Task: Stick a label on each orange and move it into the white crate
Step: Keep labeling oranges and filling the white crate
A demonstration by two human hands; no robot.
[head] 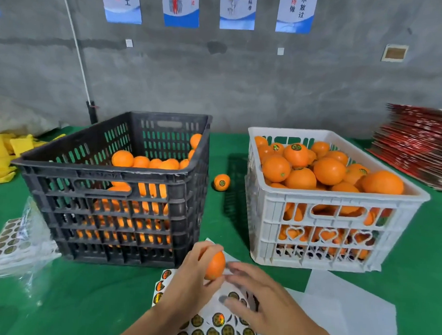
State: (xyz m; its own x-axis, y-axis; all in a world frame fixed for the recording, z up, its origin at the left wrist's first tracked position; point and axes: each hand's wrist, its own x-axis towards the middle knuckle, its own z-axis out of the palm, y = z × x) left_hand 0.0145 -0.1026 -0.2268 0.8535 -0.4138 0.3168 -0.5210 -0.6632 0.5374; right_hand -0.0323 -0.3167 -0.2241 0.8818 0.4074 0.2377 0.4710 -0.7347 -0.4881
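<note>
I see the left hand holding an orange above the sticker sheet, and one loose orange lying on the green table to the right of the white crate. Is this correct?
Not quite. The loose orange lies to the left of the white crate, between it and the black crate, as the head view shows. The rest is right: the left hand holds an orange above the sticker sheet on the green table.

Left hand [195, 270] curled in a grip; right hand [257, 295] flat, fingers extended.

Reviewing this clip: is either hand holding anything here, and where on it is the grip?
The left hand grips an orange around its left side and top. The right hand is blurred beside the orange; whether it holds a label cannot be told.
</note>
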